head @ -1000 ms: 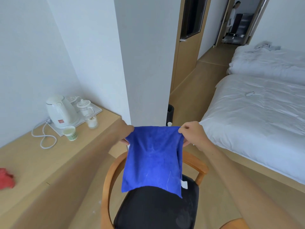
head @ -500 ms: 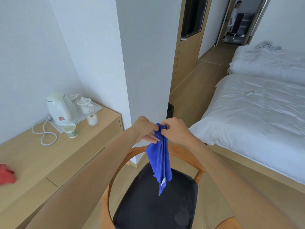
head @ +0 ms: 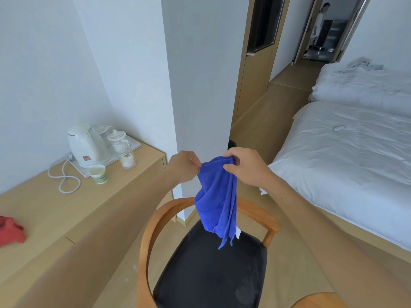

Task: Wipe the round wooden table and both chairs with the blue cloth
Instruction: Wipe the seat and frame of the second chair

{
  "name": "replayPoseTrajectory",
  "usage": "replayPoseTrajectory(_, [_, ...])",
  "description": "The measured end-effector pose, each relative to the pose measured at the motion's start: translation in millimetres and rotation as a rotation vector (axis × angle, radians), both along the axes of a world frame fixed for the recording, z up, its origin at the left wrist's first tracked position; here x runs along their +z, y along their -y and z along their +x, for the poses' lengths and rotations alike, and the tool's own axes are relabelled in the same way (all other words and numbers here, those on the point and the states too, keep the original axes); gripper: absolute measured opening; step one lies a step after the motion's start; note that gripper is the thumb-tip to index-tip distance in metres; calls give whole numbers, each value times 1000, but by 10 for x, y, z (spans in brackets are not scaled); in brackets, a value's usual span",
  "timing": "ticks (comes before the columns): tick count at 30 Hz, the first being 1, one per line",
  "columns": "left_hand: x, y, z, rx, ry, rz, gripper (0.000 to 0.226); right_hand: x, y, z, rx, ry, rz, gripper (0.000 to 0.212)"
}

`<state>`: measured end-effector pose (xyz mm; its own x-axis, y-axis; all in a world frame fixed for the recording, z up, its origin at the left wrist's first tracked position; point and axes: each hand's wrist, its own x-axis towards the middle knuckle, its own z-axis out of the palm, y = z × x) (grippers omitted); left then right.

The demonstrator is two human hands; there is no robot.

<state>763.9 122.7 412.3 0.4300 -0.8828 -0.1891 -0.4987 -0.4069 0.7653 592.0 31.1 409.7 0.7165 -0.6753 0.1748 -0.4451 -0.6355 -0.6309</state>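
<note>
Since half a second ago both hands have drawn slightly apart, and the blue cloth (head: 216,196), then bunched into a narrow strip, now hangs a little wider between them. Fingers of the left hand (head: 183,166) pinch its top left corner; fingers (head: 231,168) of the right hand (head: 245,167) are curled over the top edge with the thumb pressing from the front. Below, the cloth droops in loose folds, its tail dangling just above the black seat of the wooden chair (head: 206,270), not touching it. The round table is not in view. The step seems to be refolding the cloth into a pad. To do it well, keep both corners pinched, bring the edges level, and fold it flat before pressing it down, so a broad face meets the seat rather than a crumpled lump. On the long table (head: 44,210) at left stand a kettle (head: 85,144) and cups.
</note>
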Motion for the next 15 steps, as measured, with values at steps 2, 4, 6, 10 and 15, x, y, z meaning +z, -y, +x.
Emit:
replayPoseTrajectory(2, [-130, -47, 97, -49, 245, 28, 30, 51, 20, -24, -3, 24, -5, 12])
replayPoseTrajectory(4, [-250, -66, 141, -125, 347, 47, 59, 102, 39, -35, 4, 51, -3, 14])
replayPoseTrajectory(6, [-318, -50, 118, -167, 329, 18, 72, 148, 42, -47, 23, 63, -11, 16])
replayPoseTrajectory(10, [-367, 46, 100, -258, 360, -50, 34, 181, 81, -124, 28, 81, -1, 19])
replayPoseTrajectory(15, [-82, 97, 322, -292, 455, -234, 9, 135, 237, -396, -95, 41, -47, 20])
